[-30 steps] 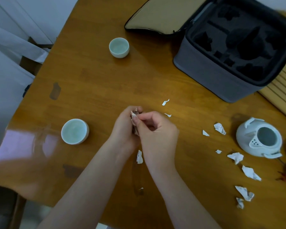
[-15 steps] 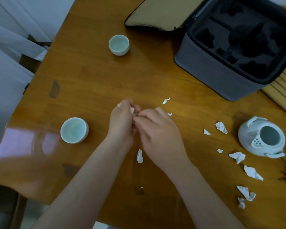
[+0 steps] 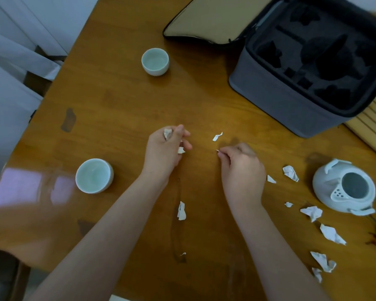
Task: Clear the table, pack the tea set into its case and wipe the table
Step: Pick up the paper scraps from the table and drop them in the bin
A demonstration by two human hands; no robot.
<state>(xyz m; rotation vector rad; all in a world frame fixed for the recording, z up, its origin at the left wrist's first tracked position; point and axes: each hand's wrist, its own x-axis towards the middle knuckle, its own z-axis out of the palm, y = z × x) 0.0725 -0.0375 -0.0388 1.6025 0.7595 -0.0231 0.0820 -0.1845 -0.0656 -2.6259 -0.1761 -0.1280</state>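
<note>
My left hand point(image 3: 165, 148) is curled round a few gathered paper scraps point(image 3: 167, 134); one more white piece shows under its fingers. My right hand point(image 3: 241, 168) pinches a very small scrap point(image 3: 217, 151) between thumb and fingertip, low over the middle of the table point(image 3: 117, 94).

I judge that the clearing is only partly done. One loose piece point(image 3: 217, 136) lies just beyond my right hand, and another piece point(image 3: 181, 210) lies between my forearms, toward the near edge. A scattered group point(image 3: 311, 212) waits along the right edge, beside the teapot point(image 3: 344, 189).

Of the tea set, nothing seems packed yet. The case point(image 3: 291, 101) stands open at the far right corner, its flap lying flat behind it. Its dark foam hollows look empty, though they are too dark to be sure. The teapot sits at the right edge with no lid on it. One cup point(image 3: 155, 61) stands toward the far edge and the other cup point(image 3: 94, 175) near the left edge, both upright and apart from the case.

The wiping is not begun, and I see no cloth. So most of the work is left: the remaining scraps, all the packing, then the wipe.
</note>
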